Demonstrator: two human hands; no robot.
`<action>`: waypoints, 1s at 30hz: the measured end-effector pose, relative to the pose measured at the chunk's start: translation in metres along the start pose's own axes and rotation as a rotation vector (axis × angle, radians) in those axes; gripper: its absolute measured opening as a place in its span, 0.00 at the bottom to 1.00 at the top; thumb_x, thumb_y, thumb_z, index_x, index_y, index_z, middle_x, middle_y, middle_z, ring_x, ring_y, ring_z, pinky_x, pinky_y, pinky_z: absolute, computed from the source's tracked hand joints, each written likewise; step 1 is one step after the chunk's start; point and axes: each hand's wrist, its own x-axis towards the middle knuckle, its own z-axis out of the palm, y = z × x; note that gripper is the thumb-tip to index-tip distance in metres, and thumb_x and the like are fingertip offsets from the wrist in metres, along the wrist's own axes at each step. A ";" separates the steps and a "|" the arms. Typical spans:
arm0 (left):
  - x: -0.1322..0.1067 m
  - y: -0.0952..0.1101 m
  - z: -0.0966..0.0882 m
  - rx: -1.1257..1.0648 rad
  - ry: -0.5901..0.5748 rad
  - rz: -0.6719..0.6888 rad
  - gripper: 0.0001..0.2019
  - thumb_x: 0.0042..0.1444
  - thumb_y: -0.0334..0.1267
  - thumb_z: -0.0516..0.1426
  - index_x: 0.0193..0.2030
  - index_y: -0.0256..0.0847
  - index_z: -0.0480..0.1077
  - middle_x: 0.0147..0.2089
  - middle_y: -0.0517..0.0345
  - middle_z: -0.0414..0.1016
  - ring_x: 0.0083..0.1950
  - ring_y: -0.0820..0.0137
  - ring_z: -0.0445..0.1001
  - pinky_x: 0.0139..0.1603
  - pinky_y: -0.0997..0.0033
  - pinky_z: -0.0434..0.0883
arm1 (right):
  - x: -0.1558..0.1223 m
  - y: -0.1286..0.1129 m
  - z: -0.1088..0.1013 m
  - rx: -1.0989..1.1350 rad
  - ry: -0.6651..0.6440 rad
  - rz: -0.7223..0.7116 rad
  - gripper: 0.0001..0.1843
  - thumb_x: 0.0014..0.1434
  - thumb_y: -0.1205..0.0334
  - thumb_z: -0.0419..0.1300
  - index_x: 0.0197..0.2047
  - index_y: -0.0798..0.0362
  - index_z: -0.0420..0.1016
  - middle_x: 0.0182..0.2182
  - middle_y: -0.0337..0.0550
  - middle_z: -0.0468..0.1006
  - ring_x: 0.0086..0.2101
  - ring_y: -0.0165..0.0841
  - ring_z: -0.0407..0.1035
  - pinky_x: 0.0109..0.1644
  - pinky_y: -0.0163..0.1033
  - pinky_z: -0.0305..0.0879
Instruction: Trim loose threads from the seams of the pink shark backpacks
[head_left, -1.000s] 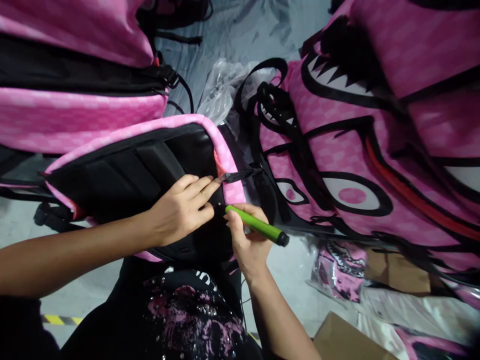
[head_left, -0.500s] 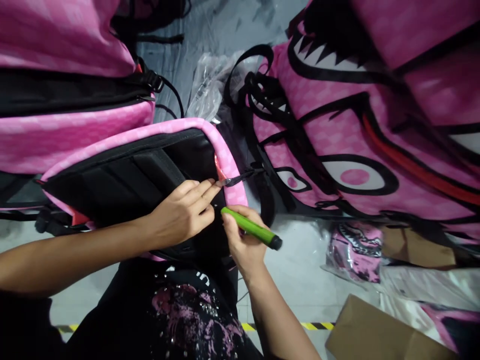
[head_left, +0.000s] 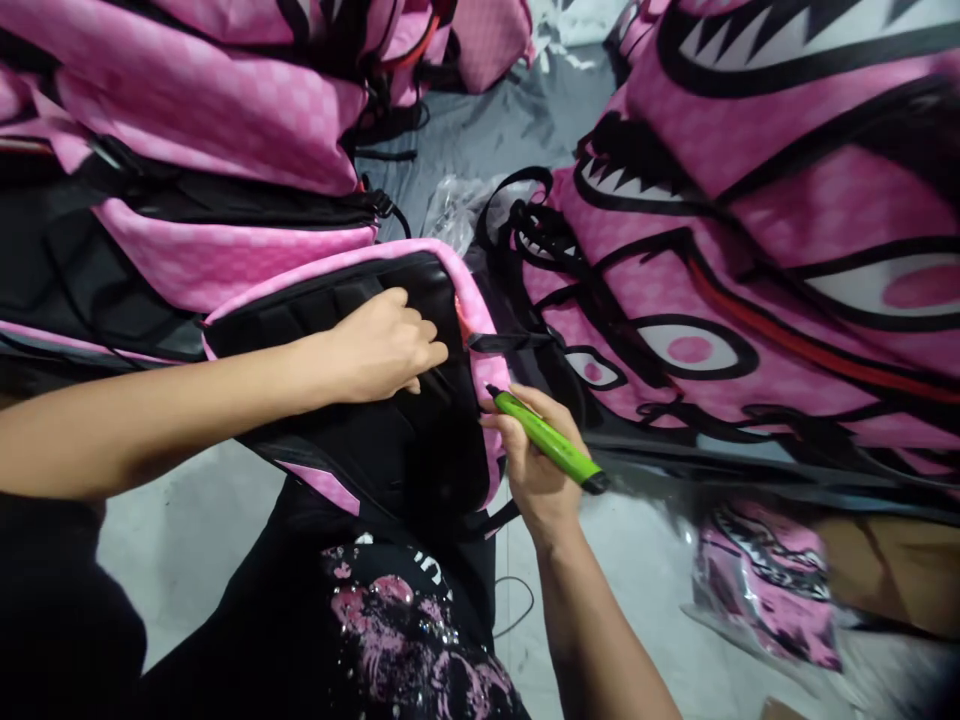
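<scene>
A pink-checked backpack [head_left: 471, 290] with a black back panel lies in front of me, close to my body. Over that panel is my left hand [head_left: 390, 345], its fingers curled in; whatever they may hold is hidden. My right hand [head_left: 544, 470] grips a green marker pen [head_left: 551, 440] at the backpack's right edge. The pen's dark tip points up and left, over the pink border, and its black end sticks out to the lower right. A black zipper pull cord [head_left: 510, 342] runs off the border just above my right hand.
More pink backpacks are piled at the left [head_left: 247, 255] and the right [head_left: 615, 290], the right ones with shark-face prints. Clear plastic wrap [head_left: 450, 205] lies between them. Below right are a bagged pink item [head_left: 765, 580] and a brown cardboard box [head_left: 892, 565].
My left hand has moved up and left from the zipper end and curled its fingers. The marker's dark tip now shows at the pink border. The view has shifted.
</scene>
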 end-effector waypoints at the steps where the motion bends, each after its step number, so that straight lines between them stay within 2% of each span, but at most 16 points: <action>1: -0.004 0.003 -0.014 -0.011 -0.029 -0.024 0.12 0.55 0.45 0.66 0.36 0.38 0.73 0.33 0.55 0.78 0.37 0.61 0.78 0.38 0.62 0.64 | 0.003 -0.006 0.000 0.020 -0.023 -0.092 0.18 0.64 0.52 0.63 0.54 0.49 0.74 0.43 0.47 0.84 0.37 0.38 0.80 0.44 0.44 0.78; 4: -0.019 0.024 -0.056 -0.071 -0.006 -0.108 0.13 0.58 0.48 0.63 0.35 0.39 0.73 0.34 0.57 0.79 0.35 0.63 0.78 0.35 0.65 0.62 | 0.018 -0.034 -0.003 0.014 -0.074 -0.359 0.18 0.65 0.52 0.62 0.56 0.45 0.75 0.46 0.45 0.83 0.43 0.39 0.79 0.50 0.45 0.76; 6: -0.027 0.041 -0.080 -0.114 0.037 -0.207 0.14 0.57 0.50 0.63 0.36 0.39 0.73 0.33 0.58 0.79 0.33 0.66 0.77 0.32 0.67 0.60 | 0.029 -0.052 -0.010 0.019 -0.091 -0.468 0.17 0.65 0.51 0.61 0.56 0.44 0.75 0.45 0.44 0.83 0.42 0.39 0.78 0.50 0.45 0.74; 8: -0.032 0.053 -0.092 -0.196 0.061 -0.314 0.15 0.57 0.51 0.63 0.36 0.41 0.73 0.31 0.60 0.79 0.29 0.68 0.75 0.29 0.70 0.57 | 0.037 -0.063 -0.017 0.014 -0.119 -0.525 0.16 0.65 0.52 0.61 0.55 0.43 0.76 0.42 0.42 0.84 0.41 0.38 0.78 0.48 0.45 0.73; 9: -0.034 0.055 -0.091 -0.259 0.054 -0.350 0.14 0.57 0.51 0.63 0.36 0.41 0.74 0.30 0.61 0.78 0.28 0.69 0.74 0.28 0.71 0.56 | 0.038 -0.064 -0.019 0.000 -0.148 -0.543 0.15 0.65 0.53 0.61 0.54 0.43 0.77 0.40 0.42 0.84 0.40 0.38 0.77 0.47 0.44 0.73; 12: -0.032 0.046 -0.065 -0.453 -0.013 -0.350 0.09 0.61 0.45 0.60 0.38 0.43 0.76 0.30 0.63 0.79 0.30 0.70 0.76 0.29 0.73 0.61 | 0.035 -0.049 -0.013 -0.048 -0.245 -0.556 0.13 0.65 0.57 0.60 0.52 0.46 0.77 0.37 0.42 0.83 0.37 0.36 0.77 0.46 0.44 0.72; 14: -0.026 0.029 -0.040 -0.414 0.048 -0.314 0.09 0.65 0.37 0.55 0.43 0.42 0.76 0.39 0.57 0.82 0.40 0.68 0.79 0.39 0.71 0.68 | 0.031 -0.030 -0.003 -0.040 -0.276 -0.520 0.13 0.66 0.61 0.59 0.52 0.48 0.76 0.41 0.43 0.83 0.40 0.36 0.78 0.48 0.44 0.73; 16: -0.019 0.008 -0.020 -0.249 0.171 -0.296 0.12 0.66 0.34 0.53 0.52 0.40 0.75 0.53 0.48 0.79 0.55 0.62 0.75 0.53 0.63 0.68 | 0.031 -0.014 0.009 -0.018 -0.272 -0.485 0.14 0.66 0.64 0.57 0.53 0.48 0.76 0.44 0.45 0.83 0.43 0.36 0.77 0.49 0.44 0.74; 17: -0.014 -0.002 -0.013 -0.172 0.193 -0.285 0.16 0.64 0.35 0.56 0.58 0.39 0.71 0.60 0.45 0.75 0.61 0.59 0.71 0.58 0.59 0.65 | 0.032 -0.009 0.014 -0.015 -0.267 -0.486 0.14 0.66 0.64 0.57 0.54 0.48 0.75 0.44 0.45 0.83 0.43 0.36 0.77 0.49 0.44 0.74; 19: -0.004 -0.017 -0.004 -0.098 0.106 -0.252 0.33 0.58 0.40 0.63 0.69 0.41 0.60 0.68 0.42 0.66 0.68 0.53 0.63 0.63 0.54 0.61 | 0.036 -0.004 0.023 -0.026 -0.262 -0.511 0.15 0.65 0.65 0.58 0.54 0.48 0.75 0.44 0.45 0.83 0.43 0.36 0.77 0.49 0.45 0.74; 21: 0.008 -0.027 0.004 -0.077 -0.040 -0.238 0.46 0.52 0.43 0.67 0.74 0.41 0.50 0.71 0.42 0.61 0.69 0.50 0.60 0.62 0.52 0.60 | 0.038 -0.006 0.032 -0.032 -0.259 -0.544 0.16 0.64 0.66 0.58 0.54 0.48 0.74 0.45 0.47 0.83 0.44 0.38 0.77 0.49 0.47 0.74; 23: 0.020 -0.032 0.012 -0.061 -0.121 -0.268 0.51 0.51 0.47 0.67 0.75 0.40 0.45 0.71 0.41 0.60 0.67 0.48 0.61 0.59 0.53 0.61 | 0.034 -0.010 0.039 -0.017 -0.248 -0.564 0.15 0.63 0.65 0.59 0.54 0.50 0.74 0.43 0.48 0.83 0.43 0.39 0.77 0.48 0.48 0.73; 26: 0.032 -0.033 0.026 -0.063 -0.155 -0.322 0.50 0.52 0.52 0.65 0.75 0.38 0.45 0.68 0.40 0.64 0.62 0.49 0.64 0.56 0.56 0.61 | 0.019 -0.013 0.041 -0.001 -0.256 -0.570 0.14 0.62 0.64 0.60 0.52 0.51 0.74 0.38 0.47 0.82 0.39 0.40 0.77 0.47 0.50 0.73; 28: 0.033 -0.031 0.031 -0.061 -0.153 -0.318 0.50 0.53 0.53 0.64 0.75 0.36 0.44 0.67 0.40 0.65 0.62 0.50 0.65 0.56 0.57 0.61 | 0.011 -0.011 0.037 -0.025 -0.289 -0.572 0.16 0.62 0.63 0.60 0.53 0.50 0.73 0.40 0.48 0.82 0.43 0.42 0.77 0.52 0.53 0.72; 30: 0.029 -0.027 0.033 -0.048 -0.118 -0.283 0.53 0.53 0.53 0.64 0.76 0.34 0.39 0.69 0.38 0.61 0.65 0.50 0.62 0.58 0.56 0.61 | 0.009 -0.005 0.033 -0.044 -0.333 -0.568 0.18 0.63 0.60 0.60 0.56 0.49 0.71 0.44 0.49 0.82 0.46 0.43 0.77 0.55 0.54 0.72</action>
